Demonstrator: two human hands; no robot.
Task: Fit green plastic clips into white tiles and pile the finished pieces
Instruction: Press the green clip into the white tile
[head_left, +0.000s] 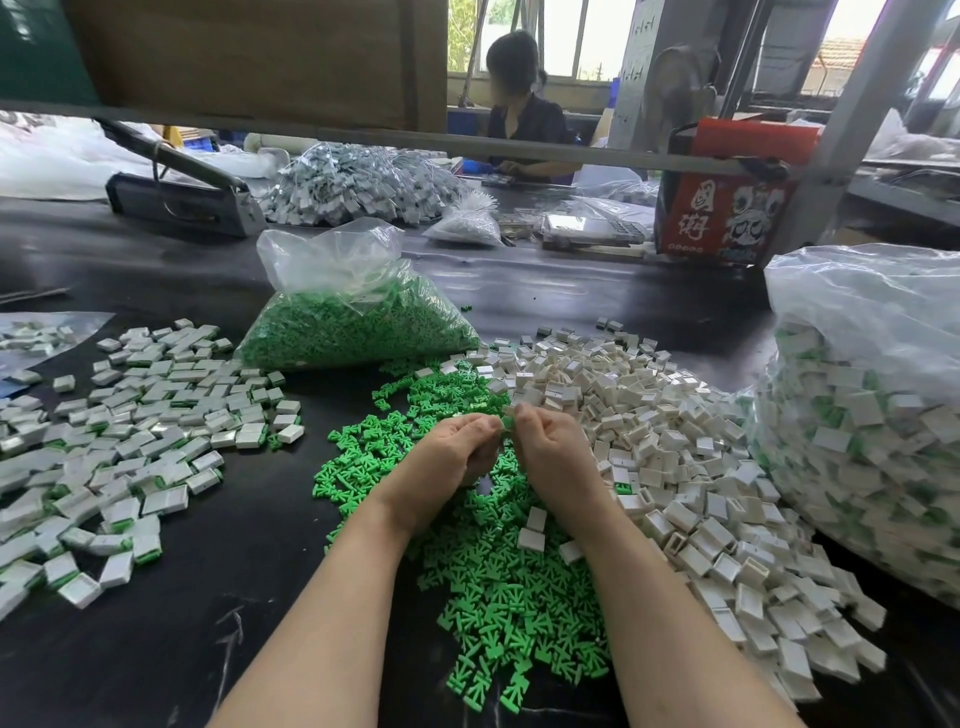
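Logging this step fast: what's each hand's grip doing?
Left hand: fingers curled, pinching a small piece.
Right hand: pinching the same piece.

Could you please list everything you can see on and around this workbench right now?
loose green clips: many, green, heap at centre, under the hands
empty white tiles: many, white, heap right of the clips
finished pieces: many, white with green edges, spread on the left
bag of green clips: one, clear plastic, behind the clip heap
bag of finished pieces: one, clear plastic, far right
red box: one, red with white print, back right
table: one, black top
second person: one, dark top, seated at the far side
left hand: one, fingers curled, pinching a small part
right hand: one, fingers curled, meeting the left hand
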